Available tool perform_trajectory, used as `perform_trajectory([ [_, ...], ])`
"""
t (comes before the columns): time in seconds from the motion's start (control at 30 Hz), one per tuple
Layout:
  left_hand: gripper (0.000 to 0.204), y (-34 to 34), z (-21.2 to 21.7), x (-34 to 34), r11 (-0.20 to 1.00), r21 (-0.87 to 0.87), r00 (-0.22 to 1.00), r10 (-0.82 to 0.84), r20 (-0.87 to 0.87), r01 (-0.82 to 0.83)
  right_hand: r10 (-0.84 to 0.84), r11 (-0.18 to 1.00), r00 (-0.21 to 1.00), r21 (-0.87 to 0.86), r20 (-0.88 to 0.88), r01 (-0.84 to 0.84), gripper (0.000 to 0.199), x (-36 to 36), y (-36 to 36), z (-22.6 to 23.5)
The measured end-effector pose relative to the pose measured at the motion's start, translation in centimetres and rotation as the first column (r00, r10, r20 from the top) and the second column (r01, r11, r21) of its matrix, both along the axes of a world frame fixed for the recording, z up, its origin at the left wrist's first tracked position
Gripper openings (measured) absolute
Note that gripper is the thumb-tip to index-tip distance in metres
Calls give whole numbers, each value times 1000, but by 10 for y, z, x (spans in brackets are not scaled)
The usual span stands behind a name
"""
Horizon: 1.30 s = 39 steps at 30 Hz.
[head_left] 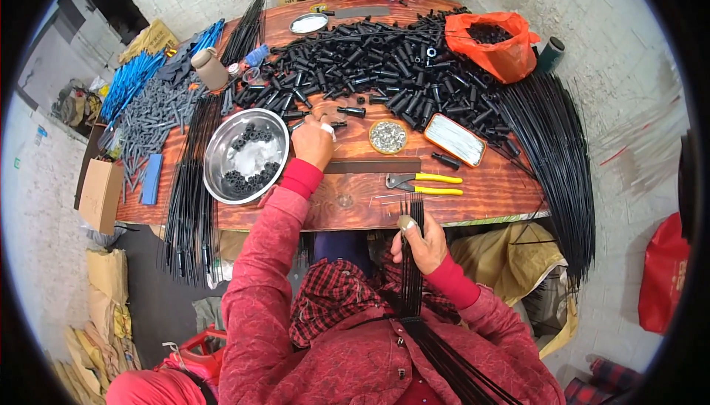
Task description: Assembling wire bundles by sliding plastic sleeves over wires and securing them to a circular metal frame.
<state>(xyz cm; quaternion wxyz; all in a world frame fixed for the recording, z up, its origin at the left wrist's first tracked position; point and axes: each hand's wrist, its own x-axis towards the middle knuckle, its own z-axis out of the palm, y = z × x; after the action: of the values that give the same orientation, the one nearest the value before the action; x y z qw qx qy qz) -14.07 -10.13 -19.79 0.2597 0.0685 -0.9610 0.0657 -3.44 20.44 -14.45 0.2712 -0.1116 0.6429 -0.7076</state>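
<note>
One bundle of black rods (411,288), near worktop (344,217) edge

The right hand (427,248) has its grip closed round it. Farther left, the left hand (313,144) is at black tubes (352,111), its grip's opening and hold unclear. Probably picking a tube; next seemingly calls for pairing it with a rod.

Left fingers (326,130) far forward, right fingers (416,240) curled closer in.

thin black rods (411,287), bundled together; black tubes (399,72) heaped loosely
</note>
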Motion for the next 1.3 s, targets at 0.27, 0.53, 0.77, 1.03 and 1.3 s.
perform_trajectory([
  [0.27,21,-2,15,6,992,86,994,-90,-55,94,25,999,1000,-38,10,-25,28,0,-2,0],
  [0.53,14,-14,96,7,-314,945,979,-143,-145,94,21,999,1000,-41,-20,-22,32,1,6,5],
  [0.77,29,-17,61,-8,806,583,994,-80,-68,105,46,998,999,-48,-24,-48,34,1,2,3],
  [1.03,15,-21,1,-24,999,43,994,-3,107,-1,36,997,999,-74,-12,-36,36,5,4,4],
  [1.3,21,55,67,50,-52,996,908,-418,39,-67,31,983,999,-180,31,-25,37,6,10,11],
])
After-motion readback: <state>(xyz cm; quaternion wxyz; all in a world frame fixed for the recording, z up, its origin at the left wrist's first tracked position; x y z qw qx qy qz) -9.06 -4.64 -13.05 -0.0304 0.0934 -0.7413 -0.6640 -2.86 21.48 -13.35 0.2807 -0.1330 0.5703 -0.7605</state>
